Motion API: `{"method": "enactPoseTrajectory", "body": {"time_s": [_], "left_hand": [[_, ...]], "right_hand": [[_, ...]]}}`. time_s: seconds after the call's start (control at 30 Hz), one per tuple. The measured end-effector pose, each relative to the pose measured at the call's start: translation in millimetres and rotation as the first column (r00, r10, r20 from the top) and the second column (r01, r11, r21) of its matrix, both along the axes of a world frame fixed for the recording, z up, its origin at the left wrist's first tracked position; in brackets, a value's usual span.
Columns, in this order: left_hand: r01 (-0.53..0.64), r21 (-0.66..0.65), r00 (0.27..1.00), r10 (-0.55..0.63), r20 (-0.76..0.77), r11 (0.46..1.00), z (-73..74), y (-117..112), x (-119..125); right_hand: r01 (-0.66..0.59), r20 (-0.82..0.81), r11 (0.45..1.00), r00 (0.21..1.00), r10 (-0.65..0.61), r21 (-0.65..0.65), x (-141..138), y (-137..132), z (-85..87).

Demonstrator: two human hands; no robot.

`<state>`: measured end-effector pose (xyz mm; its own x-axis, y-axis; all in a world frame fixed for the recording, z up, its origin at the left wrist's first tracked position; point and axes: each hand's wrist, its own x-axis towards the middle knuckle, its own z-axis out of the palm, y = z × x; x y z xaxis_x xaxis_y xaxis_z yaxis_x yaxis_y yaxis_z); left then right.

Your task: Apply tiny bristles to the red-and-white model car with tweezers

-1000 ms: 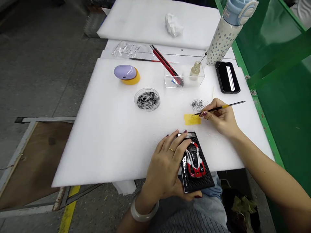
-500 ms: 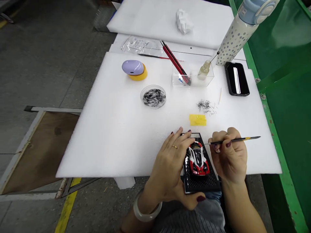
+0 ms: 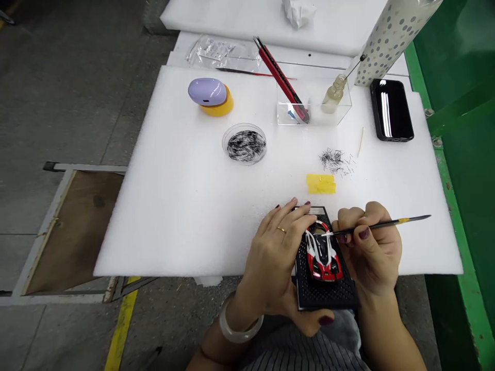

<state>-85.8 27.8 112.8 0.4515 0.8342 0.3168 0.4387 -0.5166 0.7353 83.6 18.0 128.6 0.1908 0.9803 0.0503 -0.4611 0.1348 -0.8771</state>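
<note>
A small red, white and black model car [image 3: 323, 253] sits on a black textured base [image 3: 327, 291] at the near edge of the white foam pad [image 3: 185, 206]. My left hand [image 3: 273, 263] grips the base from the left, fingers resting beside the car. My right hand [image 3: 371, 247] pinches a thin dark tool [image 3: 386, 224] with a yellow band; its tip touches the car's roof. Beyond the hands lie a yellow sticky strip [image 3: 320, 184] and a loose pile of tiny black pieces [image 3: 334, 159].
Farther back are a round dish of black pieces [image 3: 245, 144], a lilac case on a yellow disc [image 3: 209, 95], a clear box [image 3: 314, 105] with a red knife and a small glue bottle [image 3: 333, 94], a black phone [image 3: 391, 116] and a dotted flask [image 3: 390, 38]. A green frame runs along the right.
My right hand came back from the yellow strip with the tool and brought its tip onto the car. My left hand has kept its hold on the base.
</note>
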Motion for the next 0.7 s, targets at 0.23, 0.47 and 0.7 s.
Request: {"method": "enactPoseTrajectory", "body": {"time_s": [0.23,0.47,0.7], "left_hand": [[0.003,-0.017,1.000,-0.003,-0.020,1.000,1.9,-0.2,0.7],[0.012,-0.019,1.000,-0.012,0.008,1.000,2.3,0.2,0.3],[0.004,-0.038,1.000,-0.003,0.019,0.999,3.2,-1.1,-1.0]], "right_hand": [[-0.005,0.029,1.000,1.000,0.005,0.012,-0.6,-0.7,-1.0],[-0.022,0.006,0.999,1.000,0.021,0.026,0.1,-2.2,-1.7],[-0.022,0.009,0.999,1.000,0.022,0.036,-0.5,-1.9,-1.8]]}}
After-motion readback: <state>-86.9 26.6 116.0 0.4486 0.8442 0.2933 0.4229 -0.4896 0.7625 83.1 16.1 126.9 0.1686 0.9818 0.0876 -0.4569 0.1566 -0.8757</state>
